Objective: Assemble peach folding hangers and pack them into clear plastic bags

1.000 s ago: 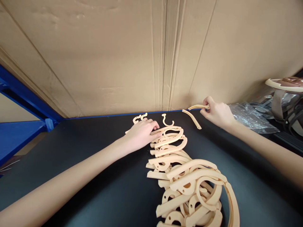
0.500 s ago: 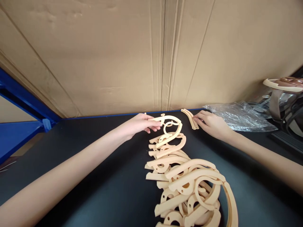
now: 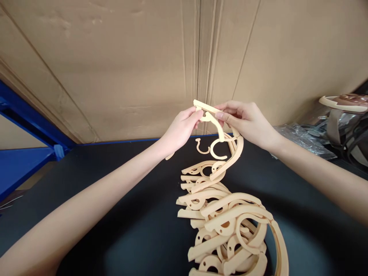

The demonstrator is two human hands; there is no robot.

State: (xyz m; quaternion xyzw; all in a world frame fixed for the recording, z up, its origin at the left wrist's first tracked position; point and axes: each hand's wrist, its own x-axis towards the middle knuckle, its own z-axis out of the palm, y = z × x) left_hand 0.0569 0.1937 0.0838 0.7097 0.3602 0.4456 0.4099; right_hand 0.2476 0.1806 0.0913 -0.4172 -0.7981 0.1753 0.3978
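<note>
A beige plastic folding hanger (image 3: 235, 153) hangs between my hands above the table, its arms and hook-shaped parts turned at angles. My left hand (image 3: 184, 128) pinches the end of one arm from the left. Opposite it, my right hand (image 3: 248, 120) grips the same arm, thumb in front and fingers behind. Below them a loose beige hook (image 3: 202, 149) lies on the black table. Curved arm pieces (image 3: 230, 140) lie behind the held hanger, partly covered. Closer to me, a row of similar hangers (image 3: 232, 214) overlaps in a heap.
A cardboard wall (image 3: 129, 76) rises behind the black table (image 3: 138, 222). Clear plastic bags (image 3: 304, 140) and dark gear with a brown, beige-rimmed item (image 3: 345, 103) stand at the right. At the left is a blue metal frame (image 3: 28, 122). A small beige piece (image 3: 170, 156) lies beneath my left wrist.
Both hands have risen and come together. My right hand has left the curved pieces at the back and gripped the hanger, which has moved up and right from the row's far end.
</note>
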